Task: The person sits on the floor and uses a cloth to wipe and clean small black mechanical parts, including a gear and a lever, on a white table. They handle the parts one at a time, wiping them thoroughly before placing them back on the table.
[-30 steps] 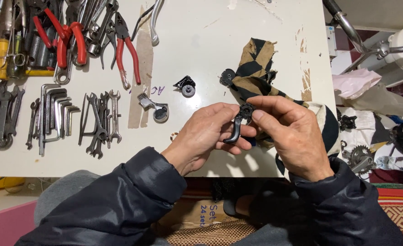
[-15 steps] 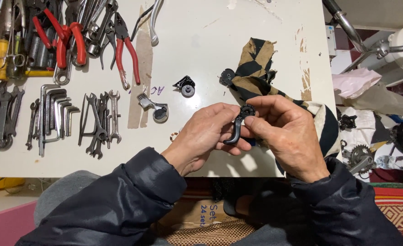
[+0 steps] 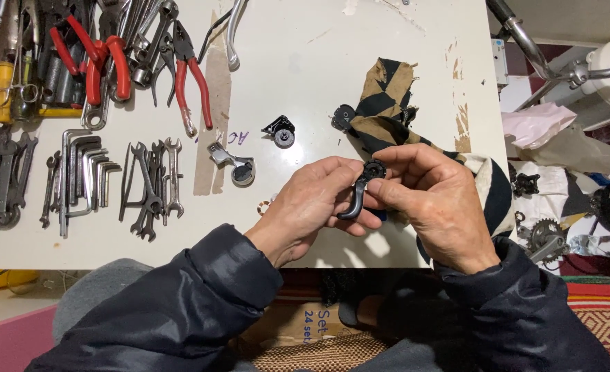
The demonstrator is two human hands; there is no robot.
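Fingers of both the left hand (image 3: 312, 207) and right hand (image 3: 432, 207) pinch a black lever (image 3: 357, 196) above the white worktop's (image 3: 305, 76) near edge. A patterned rag (image 3: 387, 110) lies behind; wrenches (image 3: 154, 182) and pliers (image 3: 191, 76) crowd the left end.

My fingers hide most of the black curved part (image 3: 357, 196). The picture's top edge cuts off the red-handled pliers (image 3: 91, 55), and the cloth (image 3: 387, 103) hides under my right hand (image 3: 432, 203).

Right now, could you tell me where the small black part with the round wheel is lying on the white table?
In the head view, the small black wheeled part lies mid-table, above the left hand, between the metal clamp piece and the patterned cloth.
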